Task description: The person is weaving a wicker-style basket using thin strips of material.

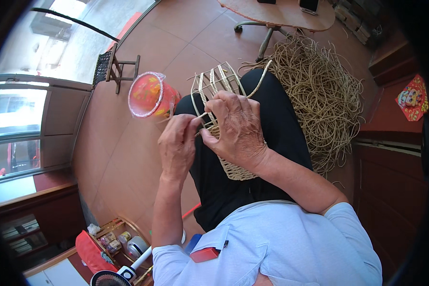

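A partly woven basket [236,170] rests on my lap, its near part covered in tan cord weave and its far part a bare frame [224,76] of thin bars. My left hand [178,140] is closed in a pinch on a strand of cord at the basket's left side. Over the top of the frame, my right hand [238,125] is closed with thumb and fingers around the strand. A loose cord end [263,78] curves up beyond my right knuckles. My palms and part of the weave are hidden behind my hands.
A big heap of tan cord [314,100] lies on the floor at the right, below a round table [291,14]. To the left stand a red bucket [150,97] and a small wooden stool [113,69]. A fan [112,278] and a shelf with jars [121,238] are at lower left.
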A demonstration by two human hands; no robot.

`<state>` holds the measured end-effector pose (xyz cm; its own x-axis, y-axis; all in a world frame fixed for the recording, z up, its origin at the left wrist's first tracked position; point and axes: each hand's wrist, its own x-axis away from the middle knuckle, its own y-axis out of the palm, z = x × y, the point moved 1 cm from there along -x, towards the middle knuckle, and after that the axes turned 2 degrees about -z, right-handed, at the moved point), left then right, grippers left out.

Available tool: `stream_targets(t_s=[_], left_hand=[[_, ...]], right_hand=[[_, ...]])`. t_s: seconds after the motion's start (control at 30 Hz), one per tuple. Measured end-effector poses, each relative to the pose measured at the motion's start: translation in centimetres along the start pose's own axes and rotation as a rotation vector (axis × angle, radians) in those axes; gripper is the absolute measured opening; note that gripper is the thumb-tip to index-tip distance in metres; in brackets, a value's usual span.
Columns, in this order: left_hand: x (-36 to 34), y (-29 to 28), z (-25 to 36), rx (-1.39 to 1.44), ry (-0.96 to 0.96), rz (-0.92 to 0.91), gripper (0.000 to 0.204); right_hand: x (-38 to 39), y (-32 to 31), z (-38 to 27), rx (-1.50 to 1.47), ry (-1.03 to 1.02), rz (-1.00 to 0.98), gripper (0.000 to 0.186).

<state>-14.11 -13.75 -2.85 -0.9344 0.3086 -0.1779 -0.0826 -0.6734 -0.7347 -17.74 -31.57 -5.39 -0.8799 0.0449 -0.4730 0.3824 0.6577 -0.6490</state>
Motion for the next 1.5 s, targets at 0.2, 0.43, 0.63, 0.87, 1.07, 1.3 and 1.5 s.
stream_targets(t_s=[0.2,0.43,0.63,0.87,1.07,1.3,1.5], left_hand=[[3.9,-11.6,-13.4,-0.441,-0.157,0.258,0.021],[3.4,-22.1,-22.3,-0.675,-0.416,0.256,0.039],[-0.7,-1.9,-1.2,0.175,-0.188,-0.115,0.031],[1.8,-5.6,-7.9,-0.075,0.011,0.075,0.017],[7.7,-26.0,-26.0,-0.457,-0.408,0.386,0.039],[-0.3,-4.0,-6.0,-0.019,-0.019,-0.020,0.040],[-1.8,-0.6,-1.2,-0.143,0.073,-0.097,0.018]], right_hand=[[0.2,-0.2,0.4,0.002,0.024,0.031,0.059],[0.2,0.1,0.3,-0.015,-0.005,0.019,0.059],[0.3,0.1,0.1,0.015,0.010,0.028,0.056],[0.5,0.3,0.4,0.026,0.019,0.041,0.056],[0.4,0.6,0.1,0.024,-0.023,0.002,0.056],[0.7,0.4,0.5,0.023,-0.001,0.012,0.057],[0.3,0.8,0.1,0.016,-0.004,0.028,0.056]])
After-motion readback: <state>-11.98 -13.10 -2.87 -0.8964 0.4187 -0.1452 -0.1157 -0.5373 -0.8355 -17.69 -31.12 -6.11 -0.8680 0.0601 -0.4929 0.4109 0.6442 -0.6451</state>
